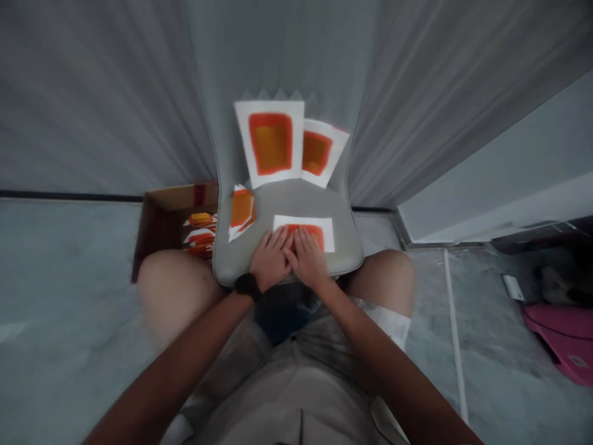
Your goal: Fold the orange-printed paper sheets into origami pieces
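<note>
My left hand (271, 259) and my right hand (308, 259) lie flat side by side, fingertips nearly meeting. My right hand rests on a white sheet with an orange-red printed square (319, 232), and my left hand's fingertips reach that sheet's near edge. The sheet lies on a grey chair seat (296, 201). Neither hand grips anything. A black watch (247, 285) circles my left wrist. Two similar printed sheets (271, 143) (317, 153) lean against the chair back. A small pile of printed sheets (241, 210) lies at the seat's left side.
An open cardboard box (178, 207) left of the chair holds more orange printed sheets (200, 235). My knees flank the seat. Grey curtains hang behind. A pink object (563, 337) and a small white item (513, 287) lie on the floor at right.
</note>
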Demonstrator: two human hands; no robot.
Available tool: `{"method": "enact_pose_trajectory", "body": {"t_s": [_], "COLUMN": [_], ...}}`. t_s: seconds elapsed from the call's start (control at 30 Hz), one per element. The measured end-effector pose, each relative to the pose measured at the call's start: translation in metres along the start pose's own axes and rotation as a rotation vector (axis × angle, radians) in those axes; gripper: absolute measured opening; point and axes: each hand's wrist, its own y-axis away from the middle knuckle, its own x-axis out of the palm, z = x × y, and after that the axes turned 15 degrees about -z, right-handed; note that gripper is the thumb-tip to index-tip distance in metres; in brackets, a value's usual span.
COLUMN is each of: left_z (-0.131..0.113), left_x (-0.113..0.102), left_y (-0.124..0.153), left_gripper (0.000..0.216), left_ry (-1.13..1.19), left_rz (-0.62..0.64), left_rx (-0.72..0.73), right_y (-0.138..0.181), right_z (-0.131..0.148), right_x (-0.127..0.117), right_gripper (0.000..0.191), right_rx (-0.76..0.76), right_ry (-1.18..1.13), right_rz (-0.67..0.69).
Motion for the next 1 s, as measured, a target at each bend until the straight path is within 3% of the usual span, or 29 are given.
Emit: {"method": "enact_pose_trajectory", "body": {"t_s": [0.27, 0.4, 0.53, 0.67, 0.77, 0.87, 1.0], "left_z": [-0.009, -0.010, -0.034, -0.083, -0.103, -0.092, -0.049], "left_x": [0.000, -0.006, -0.013, -0.003, 0.007, 0.003, -0.016], "left_y": [0.012, 0.023, 0.023, 0.011, 0.003, 0.006, 0.028], "left_gripper": [0.084, 0.081, 0.076, 0.070, 0.068, 0.065, 0.062], "left_ry": [0.001, -0.034, -0.010, 0.125, 0.124, 0.066, -0.020], "left_rz": [-0.102, -0.180, -0.225, -0.041, 0.023, 0.024, 0.008], "left_rx": [-0.233, -0.300, -0.152, 0.092, 0.084, 0.004, -0.105], "right_y": [0.038, 0.046, 0.044, 0.046, 0.047, 0.047, 0.046], "right_z": [-0.059, -0.064, -0.062, -0.066, -0.068, -0.066, -0.063], "right_x": [-0.039, -0.045, -0.039, -0.035, -0.036, -0.038, -0.039], "right_gripper": [0.084, 0.082, 0.081, 0.074, 0.069, 0.070, 0.078], "right_rx": [0.070, 0.101, 0.124, 0.128, 0.128, 0.124, 0.135], "right_ry": [0.109, 0.125, 0.096, 0.054, 0.046, 0.050, 0.053], "right_rz": [0.014, -0.009, -0.051, -0.053, -0.025, -0.035, -0.077]}}
